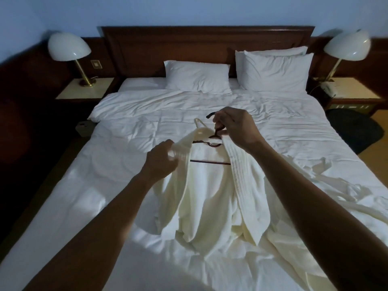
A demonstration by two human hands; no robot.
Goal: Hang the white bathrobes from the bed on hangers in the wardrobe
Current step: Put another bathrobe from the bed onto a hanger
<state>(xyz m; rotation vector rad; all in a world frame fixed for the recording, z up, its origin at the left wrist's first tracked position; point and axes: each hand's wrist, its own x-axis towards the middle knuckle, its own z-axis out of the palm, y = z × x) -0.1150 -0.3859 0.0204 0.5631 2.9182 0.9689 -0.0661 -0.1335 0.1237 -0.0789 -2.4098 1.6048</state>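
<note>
Robe held on a hanger over the bed.
The right hand grips the dark hanger's hook, and the left hand clutches the robe's left collar. The hem trails onto the near middle of the bed; pillows lie at the far end, with a lamp on the far left.

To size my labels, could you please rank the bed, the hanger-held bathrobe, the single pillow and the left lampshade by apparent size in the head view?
bed
bathrobe
single pillow
left lampshade
The bathrobe is nearest the camera, so its lead over the pillow is unsure.
</note>
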